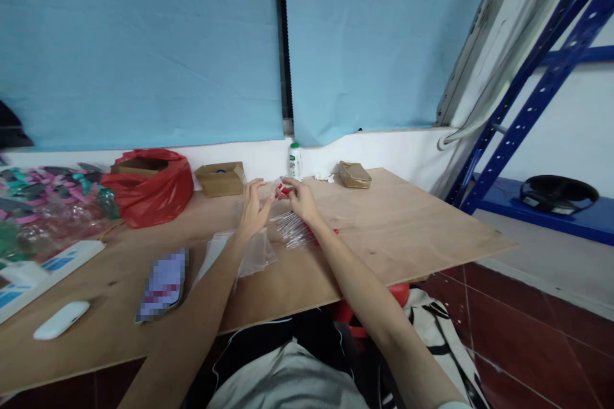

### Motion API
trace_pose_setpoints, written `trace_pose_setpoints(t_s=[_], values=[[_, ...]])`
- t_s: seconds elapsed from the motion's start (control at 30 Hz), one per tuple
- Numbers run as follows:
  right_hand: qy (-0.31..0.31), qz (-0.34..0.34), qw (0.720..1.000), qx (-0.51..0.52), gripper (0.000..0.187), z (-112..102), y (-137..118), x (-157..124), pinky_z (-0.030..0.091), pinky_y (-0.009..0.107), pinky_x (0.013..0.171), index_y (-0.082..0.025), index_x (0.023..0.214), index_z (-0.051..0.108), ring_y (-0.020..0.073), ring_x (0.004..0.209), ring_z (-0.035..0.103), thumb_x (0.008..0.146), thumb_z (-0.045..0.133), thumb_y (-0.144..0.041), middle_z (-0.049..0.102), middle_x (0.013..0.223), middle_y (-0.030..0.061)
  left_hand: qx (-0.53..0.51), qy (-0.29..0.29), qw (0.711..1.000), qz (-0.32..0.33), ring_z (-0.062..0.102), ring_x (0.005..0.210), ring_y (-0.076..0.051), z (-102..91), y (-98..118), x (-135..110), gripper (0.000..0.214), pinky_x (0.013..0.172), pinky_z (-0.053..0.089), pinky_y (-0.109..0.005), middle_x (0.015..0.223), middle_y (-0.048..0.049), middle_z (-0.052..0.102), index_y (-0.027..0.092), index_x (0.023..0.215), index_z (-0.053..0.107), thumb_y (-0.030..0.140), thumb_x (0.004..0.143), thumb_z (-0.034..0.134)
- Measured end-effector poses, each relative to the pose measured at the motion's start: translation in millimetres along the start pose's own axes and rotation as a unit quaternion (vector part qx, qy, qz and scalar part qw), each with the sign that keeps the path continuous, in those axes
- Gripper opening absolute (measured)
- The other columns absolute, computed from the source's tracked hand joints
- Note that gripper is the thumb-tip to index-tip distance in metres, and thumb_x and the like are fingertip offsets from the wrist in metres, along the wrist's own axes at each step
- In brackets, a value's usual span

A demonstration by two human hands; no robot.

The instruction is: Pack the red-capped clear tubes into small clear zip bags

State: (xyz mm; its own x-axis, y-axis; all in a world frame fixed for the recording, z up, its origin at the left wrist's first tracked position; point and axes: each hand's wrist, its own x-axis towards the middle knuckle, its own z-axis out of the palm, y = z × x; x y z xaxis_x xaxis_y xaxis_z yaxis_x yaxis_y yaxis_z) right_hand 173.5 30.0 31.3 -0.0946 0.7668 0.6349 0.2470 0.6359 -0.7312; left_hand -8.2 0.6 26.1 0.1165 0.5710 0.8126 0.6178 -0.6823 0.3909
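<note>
Over the middle of the table, my left hand [253, 208] pinches a small clear plastic bag [277, 188] between thumb and fingers. Close on its right, my right hand [302, 200] has its fingers closed on a small red and white piece [284, 191] at the bag. Whether that piece is inside the bag or against it, I cannot tell. Beneath my hands lies a pile of thin clear sticks [292, 230], with red ends showing beside my right forearm. Flat clear plastic bags [256, 254] lie by my left forearm, which partly covers them.
Left on the wooden table [407, 223] are a phone [163, 284], a white case [61, 319], a power strip [71, 259], a red plastic bag [158, 195] and several spray bottles [57, 198]. Along the back stand a cardboard box [220, 180], a white bottle [295, 163] and a brown package [355, 175].
</note>
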Motion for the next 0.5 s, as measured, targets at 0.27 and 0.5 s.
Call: trace_pose_setpoints(t_s=[0.27, 0.5], values=[[-0.044, 0.031, 0.972, 0.229, 0.04, -9, 0, 6, 0.062, 0.037, 0.095, -0.02, 0.125, 0.07, 0.0187, 0.097, 0.075, 0.086, 0.062, -0.02, 0.076, 0.118, 0.0078, -0.036, -0.118, 0.989, -0.076, 0.057, 0.134, -0.028, -9.6, -14, -3, 0.052, 0.115, 0.043, -0.043, 0.142, -0.0109, 0.062, 0.027, 0.14, 0.052, 0.052, 0.095, 0.062], [0.011, 0.021, 0.999, 0.039, 0.041, -16, 2, 6, 0.061, 0.03, 0.084, -0.019, 0.12, 0.075, 0.0173, 0.101, 0.065, 0.081, 0.063, -0.013, 0.061, 0.13, 0.0111, -0.117, -0.08, 0.98, -0.142, 0.069, 0.087, -0.018, -3.4, -8, 0, 0.043, 0.079, 0.054, -0.028, 0.102, -0.0037, 0.073, 0.025, 0.121, 0.059, 0.054, 0.091, 0.065]])
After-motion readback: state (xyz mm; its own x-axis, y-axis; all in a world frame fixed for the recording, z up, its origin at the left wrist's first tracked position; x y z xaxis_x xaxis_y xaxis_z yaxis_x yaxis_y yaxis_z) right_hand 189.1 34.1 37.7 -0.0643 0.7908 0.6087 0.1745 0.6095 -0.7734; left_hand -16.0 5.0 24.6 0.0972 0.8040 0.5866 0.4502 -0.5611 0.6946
